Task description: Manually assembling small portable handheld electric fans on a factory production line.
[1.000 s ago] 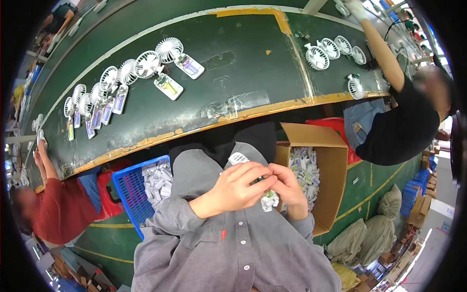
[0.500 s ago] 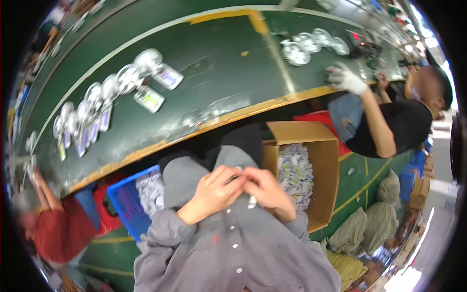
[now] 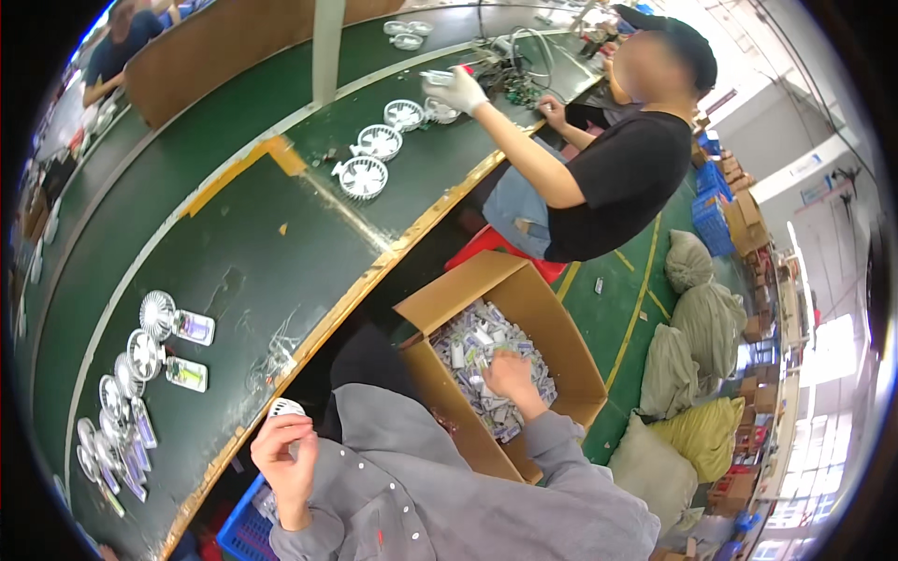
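At the table's front edge my left hand (image 3: pixel 285 458) is closed, its fingers and thumb pinching a white round slotted part (image 3: pixel 285 408). The grip hides much of that part. My right hand (image 3: pixel 510 379) reaches down into an open cardboard box (image 3: pixel 572 360), touching a heap of small white, purple and green pieces (image 3: pixel 479 397). Its fingertips are bent toward the heap and mostly out of sight, so whether they hold a piece is unclear.
Small white fans (image 3: pixel 114 397), several with coloured handles, line the green table (image 3: pixel 281 252) at left. More fans (image 3: pixel 363 176) lie farther along, beside a co-worker (image 3: pixel 627 168) wearing a white glove. A blue basket (image 3: pixel 245 525) stands below my left hand; sacks (image 3: pixel 702 327) lie at right.
My hands, together over my lap before, are now apart: the left at the table edge with the white part, the right inside the box. The view has swung to the right.
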Tool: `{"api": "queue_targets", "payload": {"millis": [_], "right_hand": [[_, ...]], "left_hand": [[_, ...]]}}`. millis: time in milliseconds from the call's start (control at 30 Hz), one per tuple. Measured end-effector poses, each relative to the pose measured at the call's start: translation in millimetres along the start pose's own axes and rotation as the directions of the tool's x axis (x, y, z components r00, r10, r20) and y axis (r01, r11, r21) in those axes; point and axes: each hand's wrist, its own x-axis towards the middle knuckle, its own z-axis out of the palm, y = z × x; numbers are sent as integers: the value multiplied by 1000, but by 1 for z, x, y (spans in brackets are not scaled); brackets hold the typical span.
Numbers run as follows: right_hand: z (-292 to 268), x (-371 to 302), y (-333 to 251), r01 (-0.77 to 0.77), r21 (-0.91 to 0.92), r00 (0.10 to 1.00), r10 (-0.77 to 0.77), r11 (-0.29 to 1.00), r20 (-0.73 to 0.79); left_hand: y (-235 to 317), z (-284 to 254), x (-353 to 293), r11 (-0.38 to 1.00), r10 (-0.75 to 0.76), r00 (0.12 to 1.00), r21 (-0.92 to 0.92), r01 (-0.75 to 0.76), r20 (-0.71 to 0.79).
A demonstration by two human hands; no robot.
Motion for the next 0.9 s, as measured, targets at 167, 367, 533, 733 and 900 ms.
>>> {"api": "queue_targets", "payload": {"millis": [167, 367, 533, 733, 900], "right_hand": [[-83, -22, -77, 489, 752, 871, -292, 441, -395], [-121, -35, -161, 616, 783, 722, -461, 87, -516], [-125, -28, -183, 144, 983, 825, -536, -110, -181], [-130, -3, -175, -62, 944, 831, -541, -324, -131], [-134, 22, -160, -515, 426, 811, -584, -744, -40]], "left_hand": [[22, 39, 21, 952, 244, 943, 127, -277, 227], [43, 57, 36, 925, 337, 898, 79, -373, 283], [40, 38, 44, 882, 383, 897, 201, -426, 220], [23, 34, 65, 946, 294, 947, 101, -308, 132], [11, 16, 58, 822, 278, 948, 471, -319, 157]]}}
